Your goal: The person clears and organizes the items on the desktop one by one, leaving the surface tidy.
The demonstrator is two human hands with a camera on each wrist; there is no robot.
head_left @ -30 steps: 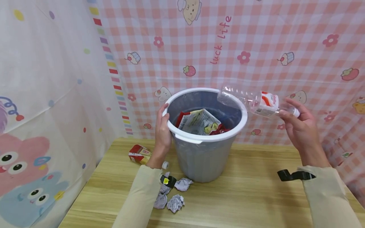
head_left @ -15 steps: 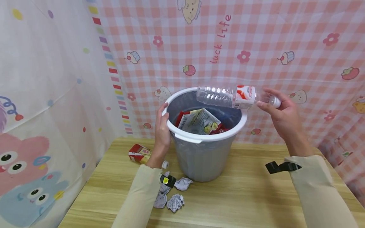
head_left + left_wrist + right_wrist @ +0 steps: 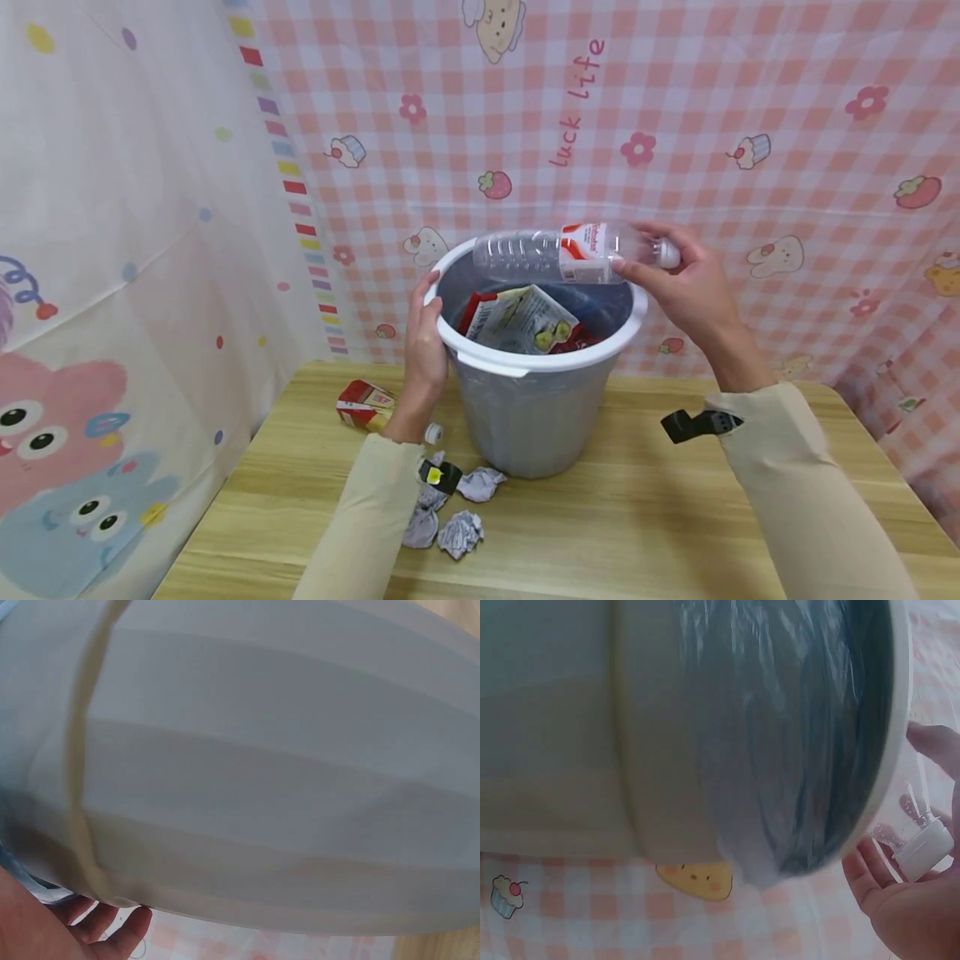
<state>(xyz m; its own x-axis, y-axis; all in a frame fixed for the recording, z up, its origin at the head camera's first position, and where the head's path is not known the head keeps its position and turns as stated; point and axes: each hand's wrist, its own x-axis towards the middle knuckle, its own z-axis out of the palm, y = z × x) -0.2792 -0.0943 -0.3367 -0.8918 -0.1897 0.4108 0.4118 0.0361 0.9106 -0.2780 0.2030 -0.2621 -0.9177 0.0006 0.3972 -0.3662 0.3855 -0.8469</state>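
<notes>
Toward the near left of the bench: crumpled papers, loosely grouped, partly hidden by the left forearm.

Toward the far left corner: one red-and-yellow carton, on its side; one white cap just right of the wrist, what it belongs to hidden.

Behind the papers, toward the far edge: one grey bin, white-rimmed, standing; plastic film along its upper wall; a printed wrapper inside.

Left hand: fingers curled over the rim's left side, apparently steadying.

Right hand: thumb and fingers pinching the capped neck end of one clear bottle, base leftward, about level, across the rear of the bin's mouth as seen from the head. Height above the rim cannot be told.

Step in hand, by judgement: placing the bottle over the mouth. The next move would seem to call for lowering the base past the rim, then loosening the fingers.

Room: wood runs from the bin to the bench's right edge, leaving the right arm space; the checked cloth beyond the far edge limits reach backward.
</notes>
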